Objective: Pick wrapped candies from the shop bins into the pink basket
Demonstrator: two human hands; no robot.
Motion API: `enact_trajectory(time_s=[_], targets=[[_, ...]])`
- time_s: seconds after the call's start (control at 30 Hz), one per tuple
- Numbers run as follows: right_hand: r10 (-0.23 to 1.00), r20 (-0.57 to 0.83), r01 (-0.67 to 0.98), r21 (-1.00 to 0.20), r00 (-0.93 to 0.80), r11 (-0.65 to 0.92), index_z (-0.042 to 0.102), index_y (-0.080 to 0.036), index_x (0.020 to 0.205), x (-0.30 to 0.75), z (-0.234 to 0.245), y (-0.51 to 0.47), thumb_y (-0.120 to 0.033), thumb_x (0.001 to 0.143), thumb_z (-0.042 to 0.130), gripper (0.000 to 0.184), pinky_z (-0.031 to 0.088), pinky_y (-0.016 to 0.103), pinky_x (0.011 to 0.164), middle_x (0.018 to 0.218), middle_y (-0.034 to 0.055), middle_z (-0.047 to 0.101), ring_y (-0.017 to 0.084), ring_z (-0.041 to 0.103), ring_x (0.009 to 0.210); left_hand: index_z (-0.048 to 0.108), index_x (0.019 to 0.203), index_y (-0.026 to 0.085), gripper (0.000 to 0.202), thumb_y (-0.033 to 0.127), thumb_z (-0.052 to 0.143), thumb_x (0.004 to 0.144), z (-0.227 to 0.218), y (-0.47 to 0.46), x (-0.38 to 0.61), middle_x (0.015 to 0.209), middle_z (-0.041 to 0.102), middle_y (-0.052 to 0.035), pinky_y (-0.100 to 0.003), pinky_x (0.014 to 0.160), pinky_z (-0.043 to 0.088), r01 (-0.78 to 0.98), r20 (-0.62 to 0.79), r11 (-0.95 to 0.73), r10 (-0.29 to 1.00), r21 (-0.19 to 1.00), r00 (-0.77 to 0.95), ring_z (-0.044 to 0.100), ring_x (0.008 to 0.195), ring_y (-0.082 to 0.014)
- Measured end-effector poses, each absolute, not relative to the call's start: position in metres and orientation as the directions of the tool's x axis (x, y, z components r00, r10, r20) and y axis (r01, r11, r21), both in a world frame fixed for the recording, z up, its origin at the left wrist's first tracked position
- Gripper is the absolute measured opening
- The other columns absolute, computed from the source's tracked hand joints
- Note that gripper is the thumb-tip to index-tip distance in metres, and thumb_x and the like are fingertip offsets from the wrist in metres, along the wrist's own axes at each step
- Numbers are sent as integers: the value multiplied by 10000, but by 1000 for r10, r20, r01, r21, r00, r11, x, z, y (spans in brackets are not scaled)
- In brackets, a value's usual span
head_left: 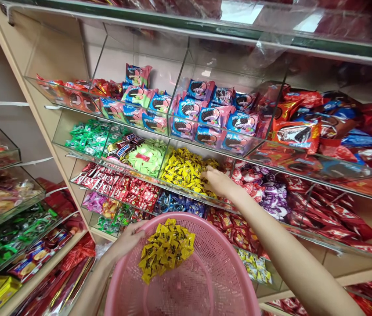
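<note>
My left hand (129,239) holds the rim of a pink perforated plastic basket (235,263) at its upper left, fingers closed over the edge. Inside the basket, a pile of small yellow-wrapped candies (167,248) lies toward the upper left. My right hand (218,181) reaches past the basket into a clear shelf bin. There its curled fingers are closed among more yellow-wrapped candies (184,169), at the right side of their heap. The fingertips are partly hidden by the wrappers.
Clear-fronted shelves hold sorted sweets: green-wrapped candies (88,138), light green packets (148,158), Snickers bars (124,149), and purple-and-white candies (274,197). Blue-and-pink cookie packs (205,112) fill the bins above. A glass shelf edge (186,35) crosses the top. More stocked shelves (8,197) stand left.
</note>
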State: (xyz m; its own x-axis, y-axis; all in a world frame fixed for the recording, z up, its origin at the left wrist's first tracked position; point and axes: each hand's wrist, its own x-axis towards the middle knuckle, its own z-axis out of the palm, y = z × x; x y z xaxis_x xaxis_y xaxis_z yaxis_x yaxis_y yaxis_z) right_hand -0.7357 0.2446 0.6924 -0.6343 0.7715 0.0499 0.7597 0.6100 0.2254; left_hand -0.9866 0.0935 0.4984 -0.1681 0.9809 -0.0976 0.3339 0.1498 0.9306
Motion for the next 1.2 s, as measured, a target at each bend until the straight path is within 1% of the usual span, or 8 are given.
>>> enact_trajectory(time_s=[0.2,0.43,0.57,0.67,0.77,0.9,1.03,1.2], targets=[[742,111,747,181,-661,639,620,-169,887,-733,694,244,-133,813,494,151,408,258,747,948,84,530,187,561,896,592,1154,161,504,270,503,670,487,96,-991,1241,554,-58,-377,1031,307,378,-76,122,988,918,-136,484,1160,-240],[644,273,680,60,-715,730,616,-152,908,-728,701,237,-140,812,512,141,418,266,781,1000,78,517,171,544,905,596,1144,160,482,272,514,683,486,97,-992,1224,568,-54,-366,1026,321,369,-50,95,990,924,-128,502,1144,-233],[522,432,536,-99,-736,838,608,-173,974,-727,708,214,-207,852,479,181,415,313,848,1066,80,512,180,519,984,603,1136,156,469,254,510,686,488,96,-991,1212,576,-53,-361,1026,324,378,-47,91,991,921,-124,504,1142,-234],[487,493,390,-293,-721,873,606,-210,1000,-730,705,183,-263,868,475,193,416,334,870,1086,64,522,174,506,1012,599,1142,175,460,240,489,701,489,95,-990,1219,572,-34,-365,1034,312,378,-36,75,993,923,-109,492,1155,-232],[526,424,260,-541,-737,800,616,-237,976,-731,682,161,-304,852,511,177,451,305,811,1068,44,538,152,517,968,595,1149,173,466,250,489,702,491,94,-989,1226,567,-30,-374,1039,305,365,-48,81,994,928,-99,482,1163,-238],[622,222,226,-799,-751,558,642,-219,894,-726,624,162,-349,808,566,173,468,252,679,1036,46,548,129,538,856,611,1128,180,464,280,523,684,496,92,-987,1228,564,-35,-394,1047,290,321,-60,83,995,943,-82,468,1176,-246],[653,157,209,-870,-741,447,670,-188,834,-718,571,183,-371,744,637,206,430,300,808,952,51,585,154,541,887,610,1126,149,488,270,515,663,500,92,-985,1219,571,-52,-392,1038,303,325,-81,116,989,939,-121,480,1166,-245],[699,27,202,-949,-714,243,678,-173,783,-718,542,198,-427,648,697,288,447,277,677,923,42,585,133,550,741,609,1127,167,476,247,485,675,500,92,-984,1219,572,-31,-352,1030,321,364,-69,108,991,925,-118,480,1171,-227]])
